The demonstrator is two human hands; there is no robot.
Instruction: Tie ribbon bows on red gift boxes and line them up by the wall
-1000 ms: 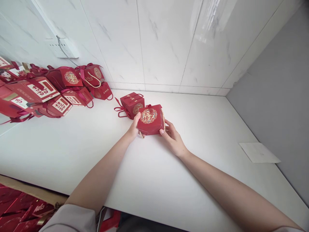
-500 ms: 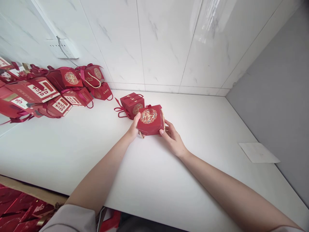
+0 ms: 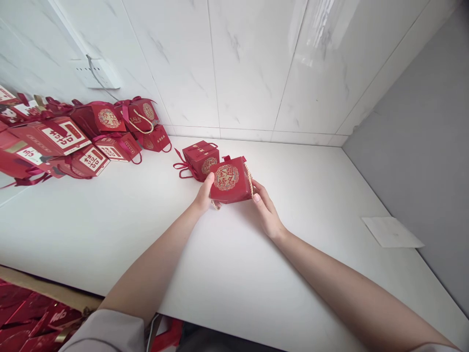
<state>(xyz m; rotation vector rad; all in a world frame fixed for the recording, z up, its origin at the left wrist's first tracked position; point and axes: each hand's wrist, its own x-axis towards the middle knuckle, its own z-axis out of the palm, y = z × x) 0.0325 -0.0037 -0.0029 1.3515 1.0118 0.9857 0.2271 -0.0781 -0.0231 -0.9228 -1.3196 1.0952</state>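
Between my two hands is a red gift box (image 3: 231, 182) with a round gold emblem and characters, and a twisted gold cord at its sides. My left hand (image 3: 205, 195) grips its left side, thumb on the near face. On the other side, my right hand (image 3: 267, 208) holds the right edge by the cord, with the thumb at the corner and the fingers partly hidden behind. Just behind and to the left, a second red gift box (image 3: 201, 155) with a ribbon bow stands on the white table (image 3: 227, 254).
Several red gift boxes (image 3: 106, 117) with ribbons are stacked at the left against the tiled wall (image 3: 183, 58), below a socket (image 3: 95, 74). A white paper (image 3: 392, 231) lies at the right edge. Shiny red packages (image 3: 32, 313) fill a carton at lower left.
The gift box in my hands has turned slightly and shifted a little to the right. My right thumb has slid from its front face to the right corner.
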